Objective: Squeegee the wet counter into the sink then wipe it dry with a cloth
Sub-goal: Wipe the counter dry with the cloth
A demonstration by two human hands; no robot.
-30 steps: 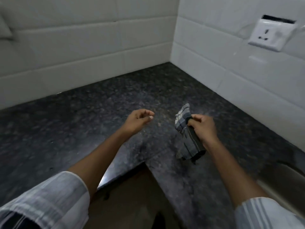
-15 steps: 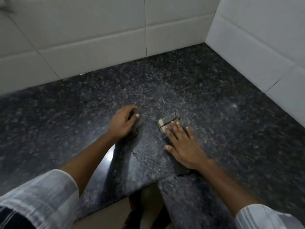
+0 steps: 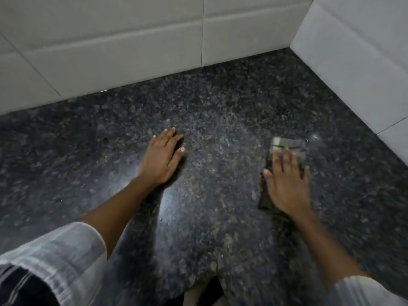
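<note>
The right hand [image 3: 287, 184] presses flat, fingers straight and spread, on the folded cloth [image 3: 287, 144] lying on the dark tabletop [image 3: 220, 111]. Left of the cloth, well apart, the left hand [image 3: 161, 157] rests flat, fingers straight.

Folded grey checked cloth [image 3: 287, 144] largely hidden beneath the motion-blurred right hand [image 3: 287, 186]; its pattern is indistinct. Both striped white sleeves [image 3: 55, 261] cut off by frame bottom.

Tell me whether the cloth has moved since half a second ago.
Yes. The cloth, pressed under the right hand, slid right toward the right tiled wall, away from the left hand.
</note>
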